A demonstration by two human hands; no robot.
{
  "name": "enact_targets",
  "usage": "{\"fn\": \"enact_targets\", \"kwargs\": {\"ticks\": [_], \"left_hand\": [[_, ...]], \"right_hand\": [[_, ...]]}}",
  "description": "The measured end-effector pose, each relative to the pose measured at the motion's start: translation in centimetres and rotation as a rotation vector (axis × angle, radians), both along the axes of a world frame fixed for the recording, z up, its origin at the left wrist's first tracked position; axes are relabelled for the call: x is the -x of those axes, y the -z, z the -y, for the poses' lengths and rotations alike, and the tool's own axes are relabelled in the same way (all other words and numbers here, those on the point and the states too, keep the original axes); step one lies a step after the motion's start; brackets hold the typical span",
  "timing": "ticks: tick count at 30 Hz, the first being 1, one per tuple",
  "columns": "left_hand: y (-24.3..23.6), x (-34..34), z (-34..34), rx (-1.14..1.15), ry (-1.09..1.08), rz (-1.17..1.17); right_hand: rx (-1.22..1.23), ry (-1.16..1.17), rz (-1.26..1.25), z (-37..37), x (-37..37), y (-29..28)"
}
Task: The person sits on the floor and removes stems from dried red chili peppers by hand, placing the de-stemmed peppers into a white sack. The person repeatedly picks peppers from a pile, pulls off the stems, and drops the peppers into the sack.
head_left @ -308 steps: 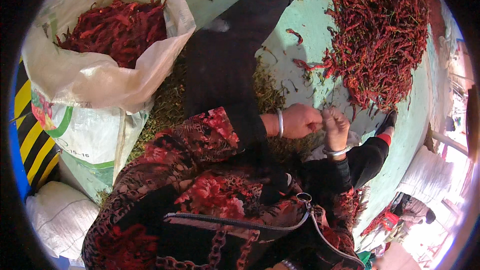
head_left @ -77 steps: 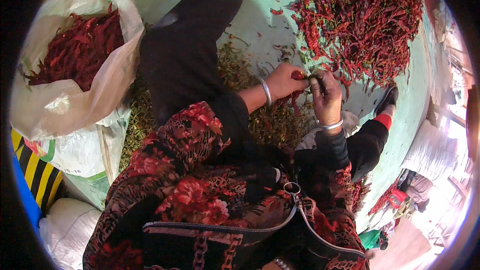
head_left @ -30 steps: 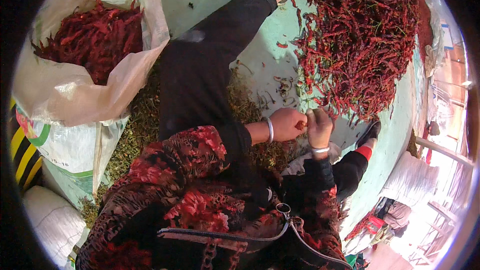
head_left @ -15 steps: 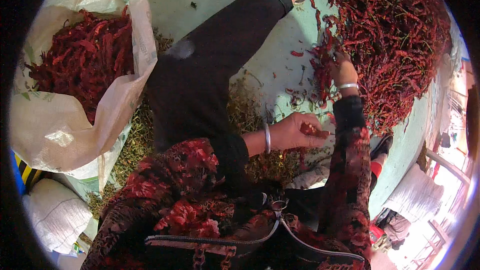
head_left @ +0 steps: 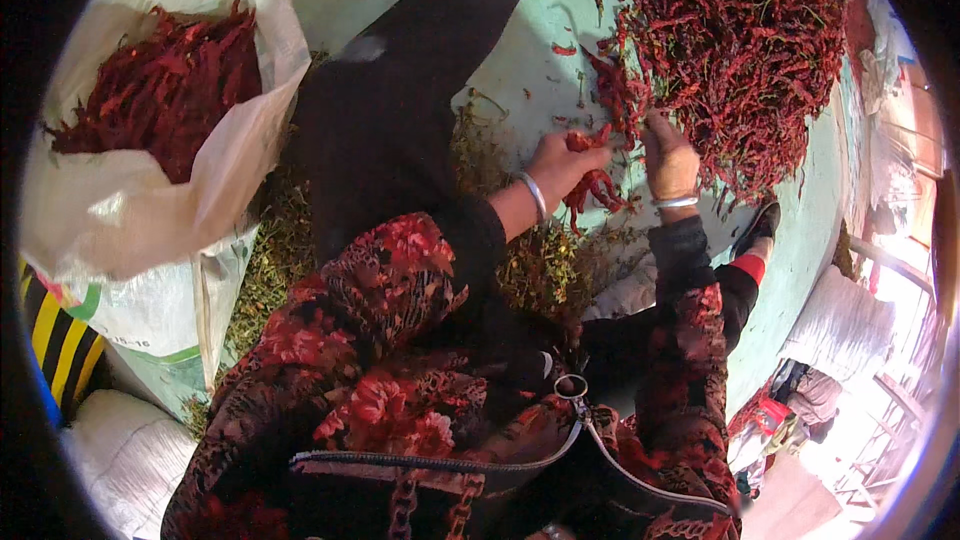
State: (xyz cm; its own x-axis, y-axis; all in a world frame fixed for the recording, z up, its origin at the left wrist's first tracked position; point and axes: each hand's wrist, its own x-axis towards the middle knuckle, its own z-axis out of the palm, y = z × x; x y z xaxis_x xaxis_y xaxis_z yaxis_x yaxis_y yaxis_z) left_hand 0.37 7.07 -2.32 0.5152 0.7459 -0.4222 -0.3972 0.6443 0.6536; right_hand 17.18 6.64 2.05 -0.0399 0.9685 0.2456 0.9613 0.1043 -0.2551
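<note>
My left hand (head_left: 563,168), with a bracelet at the wrist, is closed round several wrinkled dried red chillies (head_left: 590,195). To its right, my right hand (head_left: 670,162) has its fingers curled at loose chillies (head_left: 620,90) along the near edge of a big red chilli heap (head_left: 740,50); what is between its fingertips is too small to make out. Dry greenish stems and bits (head_left: 545,270) lie under and below my hands on the pale green floor (head_left: 420,20).
An open white woven sack (head_left: 170,225) of red chillies stands at the left, a filled white sack (head_left: 125,460) below it. My outstretched legs (head_left: 390,110) frame the work area. At the right are another white sack (head_left: 835,320), piled cloths and a bright railing.
Half a second ago my right hand reached further forward into the heap; it has drawn back beside my left hand, which has moved up with more chillies showing in it.
</note>
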Motion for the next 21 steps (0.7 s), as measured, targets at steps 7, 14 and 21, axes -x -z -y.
{"fn": "enact_targets", "kwargs": {"ticks": [7, 14, 21], "left_hand": [[-0.2, 0.1, 1.1, -0.034, 0.084, 0.020], [0.5, -1.0, 1.4, 0.024, 0.040, 0.200], [0.3, -0.4, 0.6, 0.045, 0.014, 0.281]], "right_hand": [[0.206, -0.100, -0.229, 6.9, 3.2, 0.1], [0.504, 0.345, -0.816, 8.9, 2.3, -0.5], [0.485, 0.179, -0.794, 9.4, 2.1, -0.5]]}}
